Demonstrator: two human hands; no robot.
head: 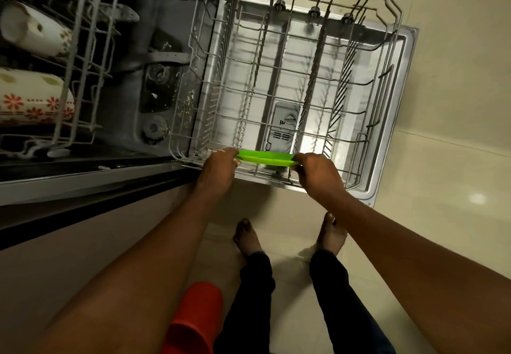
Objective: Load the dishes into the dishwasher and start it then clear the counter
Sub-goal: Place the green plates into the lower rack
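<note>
Plate (266,158), flat bright-green plastic | held at near rim of grey wire dishwasher rack (276,78) | left edge pinched in left grip (219,172) | right edge pinched in right grip (318,173)

Plate (266,157): bright green, plain. Lower rack (287,77): grey wire. Left of rack, two mugs: one (33,31) white with brown-red motifs; one (30,96) cream with red flowers and pale green spots. Floor (448,104): cream tile.

No legible text or labels anywhere.
</note>
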